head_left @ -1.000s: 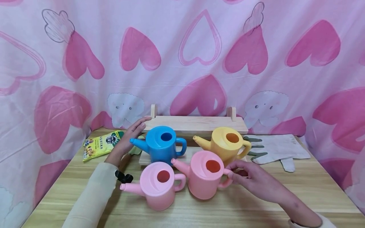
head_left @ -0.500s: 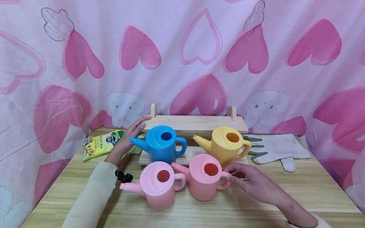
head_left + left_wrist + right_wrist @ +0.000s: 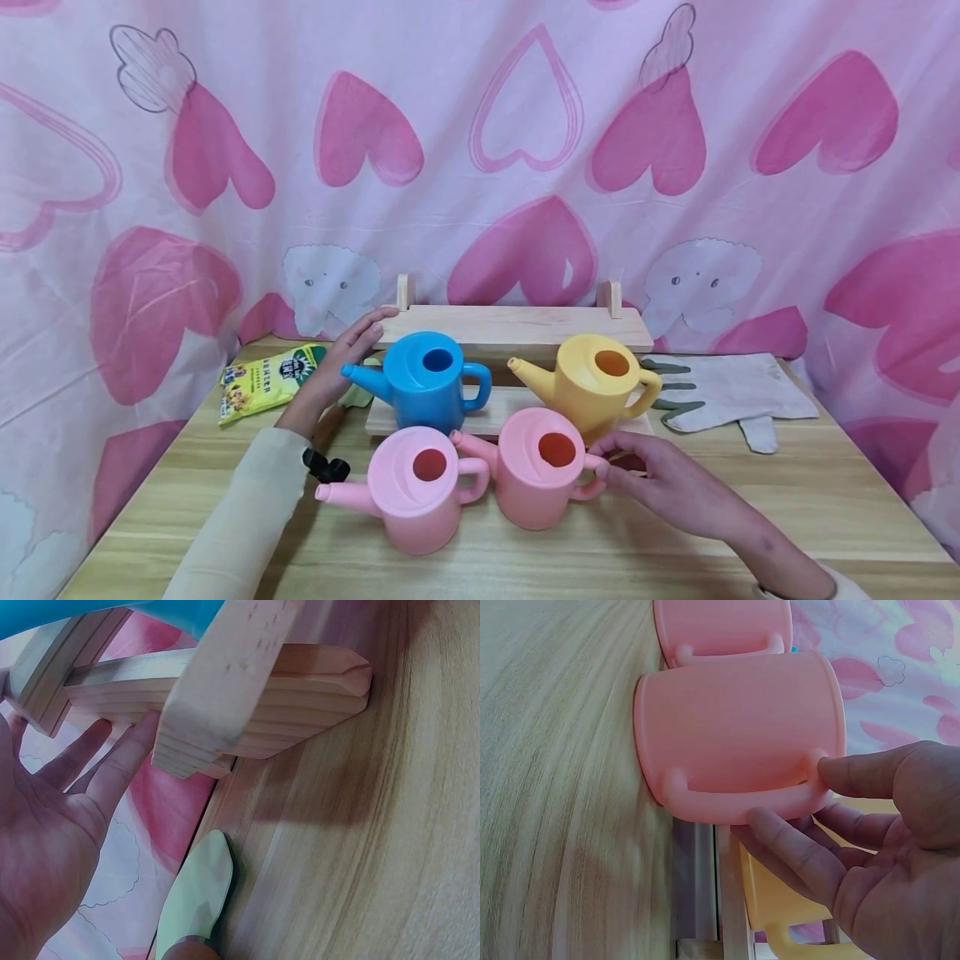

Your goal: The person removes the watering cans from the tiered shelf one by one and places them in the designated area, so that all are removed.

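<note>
While the left hand (image 3: pixel 351 354) rests its spread fingers at the end of the wooden shelf (image 3: pixel 517 325), the right hand (image 3: pixel 663 483) pinches the handle (image 3: pixel 735 806) of a pink watering can (image 3: pixel 534 493), which stands upright on the table (image 3: pixel 652 562) between a second pink can (image 3: pixel 420 525) and that hand, in front of the yellow can (image 3: pixel 581 392).
</note>
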Tool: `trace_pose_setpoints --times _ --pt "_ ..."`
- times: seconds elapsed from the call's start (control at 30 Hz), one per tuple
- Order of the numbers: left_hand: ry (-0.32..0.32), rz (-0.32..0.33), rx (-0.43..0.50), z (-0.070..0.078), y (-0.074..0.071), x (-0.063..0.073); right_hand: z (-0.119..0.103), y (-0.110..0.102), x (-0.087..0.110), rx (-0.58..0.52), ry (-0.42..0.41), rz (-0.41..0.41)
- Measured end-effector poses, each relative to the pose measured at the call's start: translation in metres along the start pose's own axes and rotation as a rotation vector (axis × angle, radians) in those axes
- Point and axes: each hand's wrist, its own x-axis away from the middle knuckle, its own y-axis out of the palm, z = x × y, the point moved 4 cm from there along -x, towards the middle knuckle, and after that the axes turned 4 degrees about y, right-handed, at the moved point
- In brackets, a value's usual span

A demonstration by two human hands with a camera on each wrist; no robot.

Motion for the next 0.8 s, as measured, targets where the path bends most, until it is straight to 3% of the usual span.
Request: trace_pose_setpoints --times 0.27,0.43,0.63,0.8 --pt "-0.005 0.005 -0.009 -0.001 -0.001 0.001 -0.002 0.0 0.001 0.002 -0.053 0.009" --pt "-0.001 0.008 -0.008 0.0 0.0 0.001 -0.009 -0.004 0.004 0.037 -0.17 0.049" --pt "-0.001 0.011 -0.008 0.0 0.0 0.001 -0.025 -0.022 0.013 0.192 -0.466 0.226" --pt "0.0 0.01 -0.005 0.0 0.0 0.001 -0.027 -0.04 0.016 0.23 -0.554 0.447"
